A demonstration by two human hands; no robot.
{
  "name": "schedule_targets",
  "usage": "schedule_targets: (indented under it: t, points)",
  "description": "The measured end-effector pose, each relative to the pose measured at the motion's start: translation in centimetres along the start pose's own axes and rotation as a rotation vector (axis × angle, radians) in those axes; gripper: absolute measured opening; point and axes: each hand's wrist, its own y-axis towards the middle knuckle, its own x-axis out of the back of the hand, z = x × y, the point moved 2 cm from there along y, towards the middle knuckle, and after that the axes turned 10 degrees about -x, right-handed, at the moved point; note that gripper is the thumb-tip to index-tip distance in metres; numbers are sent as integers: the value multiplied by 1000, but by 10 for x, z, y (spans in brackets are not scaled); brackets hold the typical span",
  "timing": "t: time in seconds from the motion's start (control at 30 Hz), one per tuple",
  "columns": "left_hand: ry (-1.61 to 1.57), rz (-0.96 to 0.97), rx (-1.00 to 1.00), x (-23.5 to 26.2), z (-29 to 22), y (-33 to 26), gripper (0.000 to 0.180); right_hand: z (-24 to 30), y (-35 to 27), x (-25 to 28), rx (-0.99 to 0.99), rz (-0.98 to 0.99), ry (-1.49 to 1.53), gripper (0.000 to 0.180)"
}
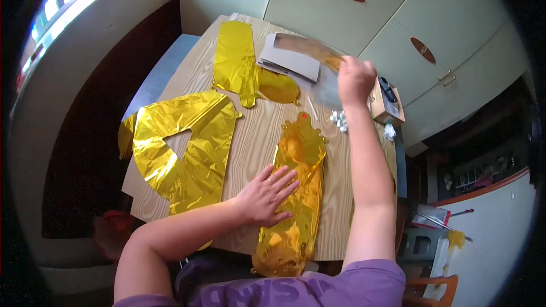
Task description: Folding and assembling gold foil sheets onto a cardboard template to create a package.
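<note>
My left hand (pixel 267 196) lies with fingers spread on a long, flat gold foil balloon (pixel 301 162), which stretches from the table's middle to its near edge. Farther off to the right, my right hand (pixel 356 79) is raised with its fingers closed on one end of a blurred strip of shiny film (pixel 310 50). Motion smears the strip, so its exact kind is unclear. A second gold balloon (pixel 207 159) with a triangular hole is spread out on the left. At the far left lies another gold foil piece (pixel 234 51), beside a rounded gold piece (pixel 277 86).
A stack of white card sheets (pixel 290 63) lies at the back of the wooden table (pixel 256 131). A thin white straw (pixel 311 106) and small white crumpled bits (pixel 339 120) are near the right edge, by a cardboard box (pixel 392 105). Pale cabinets (pixel 341 11) stand behind.
</note>
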Motion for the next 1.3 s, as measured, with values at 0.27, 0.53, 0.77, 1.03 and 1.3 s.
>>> schedule_targets:
  t: [0.27, 0.53, 0.77, 1.03, 1.3]
  points:
    - [36, -53, 48, -17, -16, -11, 80, 67, -175, 200, -1660, 624, 1333, 17]
    - [-203, -215, 257, 26, -7, -58, 68, 135, -292, 272, -1835, 580, 1699, 26]
    - [-111, -382, 238, 53, -19, -74, 57, 121, -268, 277, -1526, 1969, 1572, 33]
    - [127, -98, 4, 8, -30, -55, 70, 96, -109, 41, -528, 943, 678, 21]
    - [25, -15, 37, 9, -36, -45, 75, 107, -99, -83, -551, 1056, 81, 40]
